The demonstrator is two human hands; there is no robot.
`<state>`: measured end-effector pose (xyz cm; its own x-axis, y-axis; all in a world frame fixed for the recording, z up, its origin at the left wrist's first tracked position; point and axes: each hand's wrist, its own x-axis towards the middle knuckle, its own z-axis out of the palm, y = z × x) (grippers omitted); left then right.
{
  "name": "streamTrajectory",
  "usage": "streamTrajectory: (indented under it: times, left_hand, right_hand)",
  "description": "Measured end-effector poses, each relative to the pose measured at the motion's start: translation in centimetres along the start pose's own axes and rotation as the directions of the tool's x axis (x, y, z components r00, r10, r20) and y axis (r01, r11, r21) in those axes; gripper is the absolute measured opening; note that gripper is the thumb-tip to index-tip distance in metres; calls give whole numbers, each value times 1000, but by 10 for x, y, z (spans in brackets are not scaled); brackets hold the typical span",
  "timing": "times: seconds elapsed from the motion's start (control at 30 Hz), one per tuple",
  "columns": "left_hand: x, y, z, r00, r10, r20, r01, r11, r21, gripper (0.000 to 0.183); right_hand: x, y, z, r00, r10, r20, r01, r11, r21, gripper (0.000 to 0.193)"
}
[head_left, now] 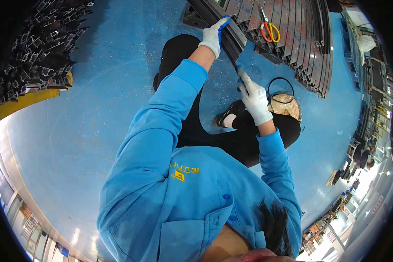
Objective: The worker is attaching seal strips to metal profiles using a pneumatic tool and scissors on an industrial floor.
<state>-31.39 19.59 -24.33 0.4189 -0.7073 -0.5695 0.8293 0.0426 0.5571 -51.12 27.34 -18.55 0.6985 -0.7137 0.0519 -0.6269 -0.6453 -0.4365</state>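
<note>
A long dark profile slants across the upper middle, its near end close to my right hand. My left hand, in a white glove with a blue palm, is closed around its side farther up. My right hand, gloved the same way, has its fingers curled at the near end. The palm side there is turned away, so the exact grip is partly hidden. A thin black loop arches beside my right wrist, over a round beige bundle; whether it reaches the hand cannot be seen.
Scissors with red and yellow handles lie on a stack of dark profiles at upper right. Another profile pile rests on a yellow support at far left. Small pale scraps dot the blue floor. Another person is far right.
</note>
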Motion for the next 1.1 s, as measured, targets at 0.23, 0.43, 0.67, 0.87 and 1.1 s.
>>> streamTrajectory:
  times: [0.23, 0.43, 0.67, 0.87, 1.1]
  left_hand:
    - [13, 3, -2, 1000, -3, 17, 3, 1000, -30, 46]
    - [23, -7, -10, 1000, -13, 21, 14, 998, -62, 60]
    - [38, -10, -12, 997, -41, 62, 48, 992, -115, 77]
    - [32, -13, -9, 999, -6, 38, 9, 996, -93, 80]
    - [29, -4, -9, 999, -48, -24, 47, 997, -68, 42]
  right_hand:
    - [21, 1, 17, 998, 5, -61, -8, 998, -62, 45]
    - [-21, 1, -7, 1000, -8, -23, 8, 1000, -8, 47]
    - [-28, -5, -7, 996, 62, -59, -65, 996, -58, 50]
    - [16, -11, 13, 993, 76, -96, -86, 991, -103, 49]
    - [8, -5, 8, 995, 30, -100, -19, 994, 106, 47]
